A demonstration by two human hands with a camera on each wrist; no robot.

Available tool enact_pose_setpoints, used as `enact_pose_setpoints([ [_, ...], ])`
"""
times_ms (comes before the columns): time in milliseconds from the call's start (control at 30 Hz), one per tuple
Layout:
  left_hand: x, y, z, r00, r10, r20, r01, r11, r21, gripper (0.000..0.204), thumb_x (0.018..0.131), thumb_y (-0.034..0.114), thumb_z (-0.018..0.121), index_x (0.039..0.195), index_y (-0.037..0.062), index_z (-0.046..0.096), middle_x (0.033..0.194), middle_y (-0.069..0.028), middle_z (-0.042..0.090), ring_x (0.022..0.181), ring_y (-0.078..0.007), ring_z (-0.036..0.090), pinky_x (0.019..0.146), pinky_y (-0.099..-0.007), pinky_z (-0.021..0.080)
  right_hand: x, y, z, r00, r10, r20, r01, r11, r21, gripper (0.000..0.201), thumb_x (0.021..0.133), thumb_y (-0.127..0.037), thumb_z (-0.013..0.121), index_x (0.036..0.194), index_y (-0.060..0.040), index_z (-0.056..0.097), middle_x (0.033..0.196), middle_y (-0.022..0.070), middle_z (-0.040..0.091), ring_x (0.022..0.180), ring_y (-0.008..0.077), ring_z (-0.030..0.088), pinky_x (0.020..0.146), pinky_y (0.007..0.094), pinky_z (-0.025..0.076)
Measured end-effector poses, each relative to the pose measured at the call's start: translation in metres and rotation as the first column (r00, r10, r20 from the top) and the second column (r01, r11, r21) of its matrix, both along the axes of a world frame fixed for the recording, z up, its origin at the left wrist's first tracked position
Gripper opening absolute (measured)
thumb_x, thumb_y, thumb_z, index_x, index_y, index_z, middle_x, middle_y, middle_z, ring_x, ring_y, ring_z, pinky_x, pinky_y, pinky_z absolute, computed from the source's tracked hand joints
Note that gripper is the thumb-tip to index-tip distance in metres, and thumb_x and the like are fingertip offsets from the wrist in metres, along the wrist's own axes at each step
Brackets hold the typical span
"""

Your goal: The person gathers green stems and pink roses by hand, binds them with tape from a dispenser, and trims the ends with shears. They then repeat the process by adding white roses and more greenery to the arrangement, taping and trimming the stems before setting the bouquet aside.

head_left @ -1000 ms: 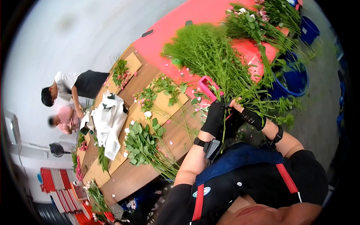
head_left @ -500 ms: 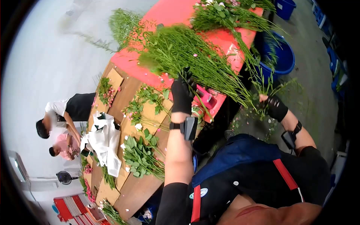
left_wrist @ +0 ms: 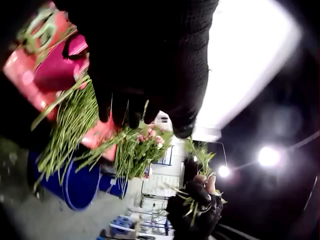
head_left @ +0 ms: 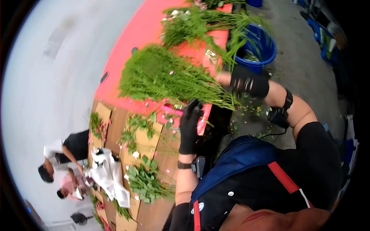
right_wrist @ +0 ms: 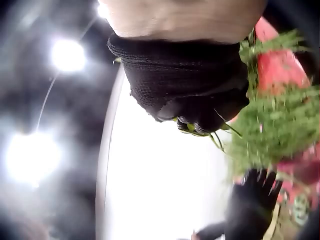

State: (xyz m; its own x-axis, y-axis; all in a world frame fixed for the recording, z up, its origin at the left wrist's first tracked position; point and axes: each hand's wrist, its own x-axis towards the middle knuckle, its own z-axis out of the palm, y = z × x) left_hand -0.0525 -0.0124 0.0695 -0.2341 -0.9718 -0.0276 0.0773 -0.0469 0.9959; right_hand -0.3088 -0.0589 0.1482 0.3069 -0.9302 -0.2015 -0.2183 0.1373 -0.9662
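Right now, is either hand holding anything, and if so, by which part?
The right hand grips the bunch of green stems by its cut lower ends. The left hand hovers open beneath the bunch, holding nothing.

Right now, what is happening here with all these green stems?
A person in black gloves handles a bunch of feathery greens over a red table. The right hand grips the bunch at its stem ends. The left hand is below the stems, fingers loose, holding nothing. A blue bucket stands beside the table, and more cut flowers lie on cardboard nearby.
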Motion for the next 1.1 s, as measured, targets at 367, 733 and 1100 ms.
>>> enact_pose_setpoints([
  [367,0.074,0.05,-0.076,0.992,0.112,-0.063,-0.112,0.994,-0.001,0.035,0.096,0.017,0.052,0.126,0.0008,0.049,0.086,-0.0072,0.06,0.09,-0.0221,0.061,0.081,-0.0319,0.05,0.098,0.106,-0.144,0.529,0.67,-0.52,-0.662,0.71,0.241,0.053,0.088,-0.048,0.047,0.107,-0.0005,0.06,0.1,0.0242,0.063,0.096,0.0391,0.06,0.084,0.0455,0.045],
  [733,0.084,0.088,-0.023,0.875,0.13,-0.466,-0.061,0.985,0.16,0.045,0.097,0.015,0.049,0.141,0.0118,0.038,0.114,-0.0082,0.062,0.105,-0.0206,0.061,0.091,-0.0328,0.049,0.127,0.096,-0.099,0.775,0.233,-0.587,-0.613,0.5,-0.612,0.047,0.08,-0.04,0.069,0.106,-0.0022,0.061,0.09,0.0207,0.064,0.083,0.0333,0.062,0.074,0.0442,0.047],
  [1100,0.094,0.075,-0.021,0.666,0.341,-0.663,-0.113,0.925,0.363,0.052,0.099,0.045,0.037,0.141,0.0153,0.032,0.106,-0.0138,0.056,0.106,-0.0324,0.058,0.094,-0.0521,0.046,0.167,0.097,-0.132,0.863,0.503,-0.052,-0.501,0.864,0.041,0.028,0.09,-0.027,0.06,0.1,-0.0007,0.064,0.077,0.0097,0.065,0.068,0.0155,0.061,0.064,0.0307,0.049],
])
